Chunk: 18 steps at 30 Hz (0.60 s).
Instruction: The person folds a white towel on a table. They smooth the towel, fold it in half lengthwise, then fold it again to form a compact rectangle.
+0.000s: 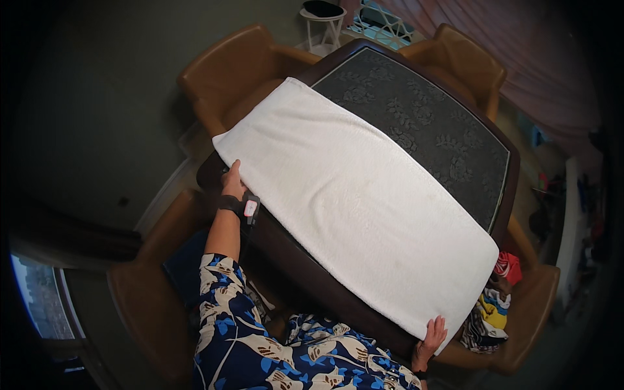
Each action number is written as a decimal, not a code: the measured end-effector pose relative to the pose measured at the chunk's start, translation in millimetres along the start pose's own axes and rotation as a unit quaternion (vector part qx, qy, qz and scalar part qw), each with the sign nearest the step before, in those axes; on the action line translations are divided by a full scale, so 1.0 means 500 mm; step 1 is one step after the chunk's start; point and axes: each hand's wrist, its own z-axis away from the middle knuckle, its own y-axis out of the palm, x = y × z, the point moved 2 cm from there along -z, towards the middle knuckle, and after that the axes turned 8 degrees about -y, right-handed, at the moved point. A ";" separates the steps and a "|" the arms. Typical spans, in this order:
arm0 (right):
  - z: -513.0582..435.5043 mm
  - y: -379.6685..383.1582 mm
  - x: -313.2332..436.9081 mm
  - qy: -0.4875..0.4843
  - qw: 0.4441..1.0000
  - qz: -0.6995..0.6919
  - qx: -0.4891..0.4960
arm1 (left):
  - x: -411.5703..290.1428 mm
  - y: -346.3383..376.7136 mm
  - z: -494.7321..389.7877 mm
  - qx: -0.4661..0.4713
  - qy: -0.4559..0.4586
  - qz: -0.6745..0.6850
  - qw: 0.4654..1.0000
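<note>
A white towel [360, 204] lies spread lengthwise over the near half of a dark wooden table [278, 243], with soft wrinkles around its middle. At its left near edge, my left hand [234, 183] grips the cloth; part of the fingers is hidden. A black band with a small device [250, 208] is strapped to that wrist. Near the towel's right near corner, my right hand [430, 339] rests its fingers on top of the cloth. Whether the right thumb pinches the edge from below cannot be seen.
Dark floral panel [404, 107] covers the tabletop beyond the towel. Brown armchairs stand at far left [234, 73], far right [468, 63] and near left [151, 292]. Folded clothes [487, 312] lie on the right chair [531, 312]. A small white stool [324, 24] stands behind.
</note>
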 end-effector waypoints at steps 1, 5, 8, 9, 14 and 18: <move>0.000 -0.005 0.005 -0.002 1.000 -0.020 0.003 | -0.010 -0.027 -0.028 -0.013 0.010 -0.019 1.000; 0.005 -0.019 0.008 0.012 0.999 -0.050 0.003 | -0.015 -0.012 -0.064 -0.033 0.051 -0.055 0.997; 0.006 -0.018 0.005 0.009 0.997 -0.070 0.004 | -0.042 -0.021 -0.087 -0.069 0.110 -0.087 0.988; 0.005 -0.021 0.007 0.010 0.997 -0.076 0.006 | -0.046 -0.024 -0.095 -0.070 0.123 -0.086 0.986; -0.016 -0.036 0.025 0.017 0.995 -0.096 0.017 | -0.057 -0.039 -0.126 -0.086 0.181 -0.108 0.974; -0.024 -0.036 0.032 0.005 0.995 -0.102 0.019 | -0.071 -0.034 -0.125 -0.097 0.226 -0.092 0.965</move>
